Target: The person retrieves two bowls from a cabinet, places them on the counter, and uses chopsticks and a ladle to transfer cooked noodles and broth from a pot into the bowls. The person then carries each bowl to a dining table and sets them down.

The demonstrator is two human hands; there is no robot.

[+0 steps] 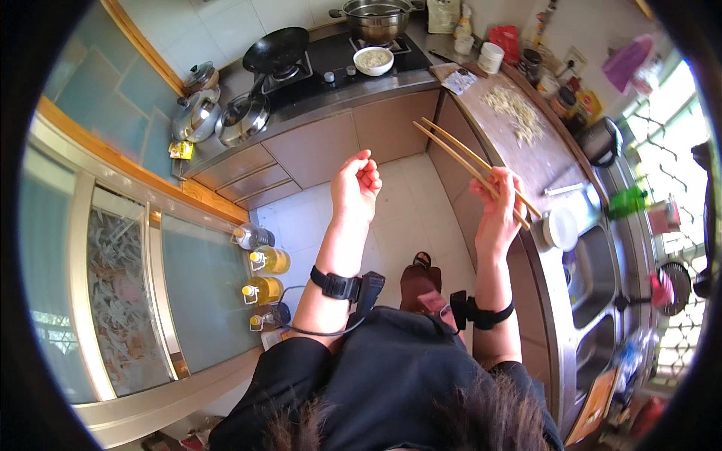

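My right hand (499, 211) grips a pair of wooden chopsticks (445, 149) beside the right-hand counter, their far tips slightly apart and pointing toward the stove. In front of my body, my left hand (355, 191) hangs above the floor with curled fingers and nothing visible in it. A white bowl (373, 71) with pale food in it stands at the front of the black gas stove (333, 56). Behind the bowl, a steel pot (377, 28) sits on a burner. Pale noodle-like pieces (516, 113) lie scattered on the right-hand counter.
A black wok (276, 51) occupies the left burner, with lidded pans (242, 118) beside it. Several oil bottles (269, 261) line the floor at left, by sliding doors. Along the right run a white round container (560, 228) and a double steel sink (592, 276).
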